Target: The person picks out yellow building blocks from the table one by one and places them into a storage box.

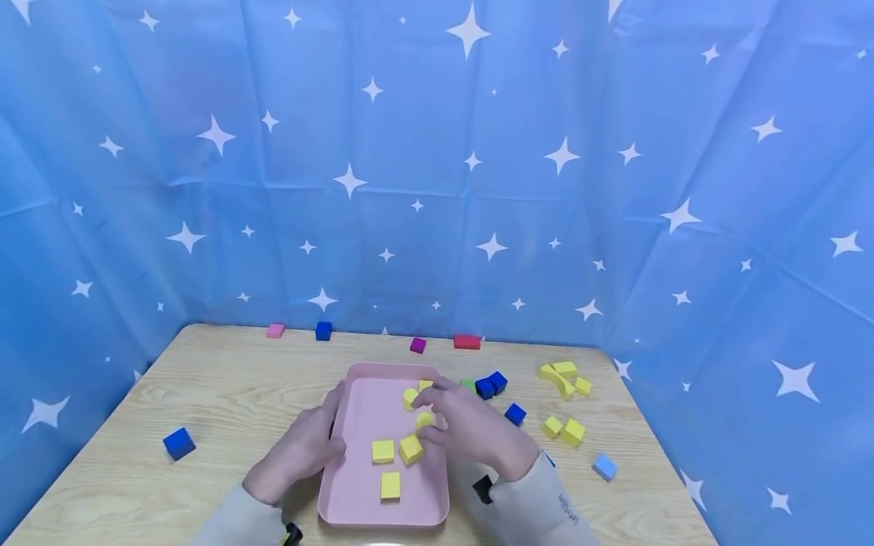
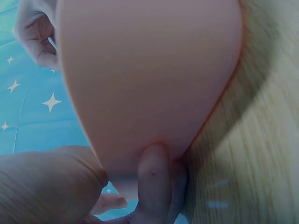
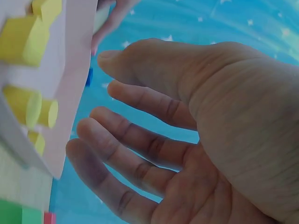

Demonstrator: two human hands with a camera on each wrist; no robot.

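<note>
A pink tray (image 1: 351,489) lies near the front of the table, tilted in the wrist views. Inside it are several yellow blocks (image 1: 390,485), among them yellow cylinders (image 3: 25,105) towards its right side. My left hand (image 1: 307,440) grips the tray's left side; in the left wrist view its fingers wrap the edge, with a fingertip against the pink outer face. My right hand (image 1: 478,432) hovers over the tray's right rim, fingers loosely bent and apart. In the right wrist view nothing lies between its fingers and thumb.
To the tray's right lie blue blocks (image 1: 515,414), a group of yellow blocks (image 1: 572,432) and a light blue block (image 1: 604,467). Another blue block (image 1: 179,444) sits at the left. A red block (image 1: 467,342) and others line the back edge, before a starry blue curtain (image 1: 437,152).
</note>
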